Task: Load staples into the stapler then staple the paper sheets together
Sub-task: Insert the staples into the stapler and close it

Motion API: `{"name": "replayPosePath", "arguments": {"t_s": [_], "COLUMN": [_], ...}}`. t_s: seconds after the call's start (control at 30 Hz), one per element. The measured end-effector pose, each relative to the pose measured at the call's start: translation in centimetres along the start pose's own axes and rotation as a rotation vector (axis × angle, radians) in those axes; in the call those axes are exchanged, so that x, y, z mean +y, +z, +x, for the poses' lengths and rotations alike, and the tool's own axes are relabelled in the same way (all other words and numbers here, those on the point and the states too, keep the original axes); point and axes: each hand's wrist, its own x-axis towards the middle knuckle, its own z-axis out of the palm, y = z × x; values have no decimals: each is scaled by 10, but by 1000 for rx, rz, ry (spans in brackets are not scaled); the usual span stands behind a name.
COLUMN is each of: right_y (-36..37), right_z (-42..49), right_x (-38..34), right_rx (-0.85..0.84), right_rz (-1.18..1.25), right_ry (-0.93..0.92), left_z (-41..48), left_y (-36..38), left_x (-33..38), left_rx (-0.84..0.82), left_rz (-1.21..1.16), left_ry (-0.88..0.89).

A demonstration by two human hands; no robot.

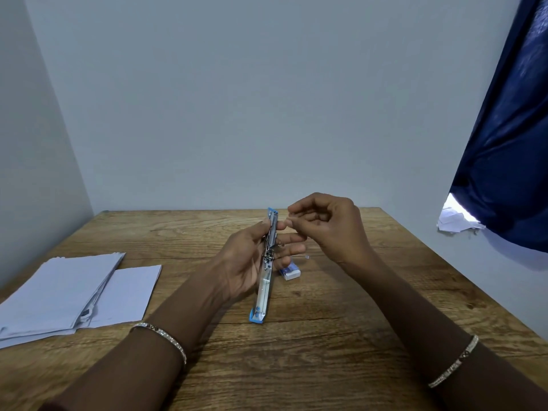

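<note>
We judge the slim blue-and-silver metal stapler [263, 289] to be light and stiff, but awkward. It is swung fully open into one long line, so the hinge in the middle can flop. The bare steel channel is smooth and may slip. The best hold is across that middle, thumb on one side and fingers on the other, which leaves the open magazine free at the far end.

Our left hand [249, 264] grips it just so. It is curled round the hinge section and holds the stapler up off the wooden worktop [326, 321], its blue tip pointing away from us.

Our right hand [329, 225] is mostly closed, with thumb and forefinger pinched together just beside the far end of the stapler. Between them is a thin pale sliver [292, 215], which we take for a short strip of staples, though it is too small to be sure. Staples are brittle where they are glued and break apart easily, so a light pinch by the sides suits them.

A small white-and-blue staple box [292, 272] lies on the worktop under our hands, with a tiny loose fragment [307, 257] near it. The stack of white paper sheets [65, 289] lies well apart to the left, untouched.
</note>
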Motion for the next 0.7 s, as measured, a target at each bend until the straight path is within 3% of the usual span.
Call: {"name": "replayPosePath", "arguments": {"t_s": [0.3,0.53,0.7], "right_y": [2,2,1], "right_z": [-2,-2,0], "right_x": [-1,-2,1], "right_rx": [-138,-177,-192], "right_rz": [-273,-254,-160], "right_ry": [-147,-159,-55], "left_z": [-1,-3,-1], "left_y": [2,5,3], "left_x": [-3,1,0], "left_rx": [-14,-14,-11], "left_rz": [-92,-101,-94], "left_ry": [-101,-147,-158]}}
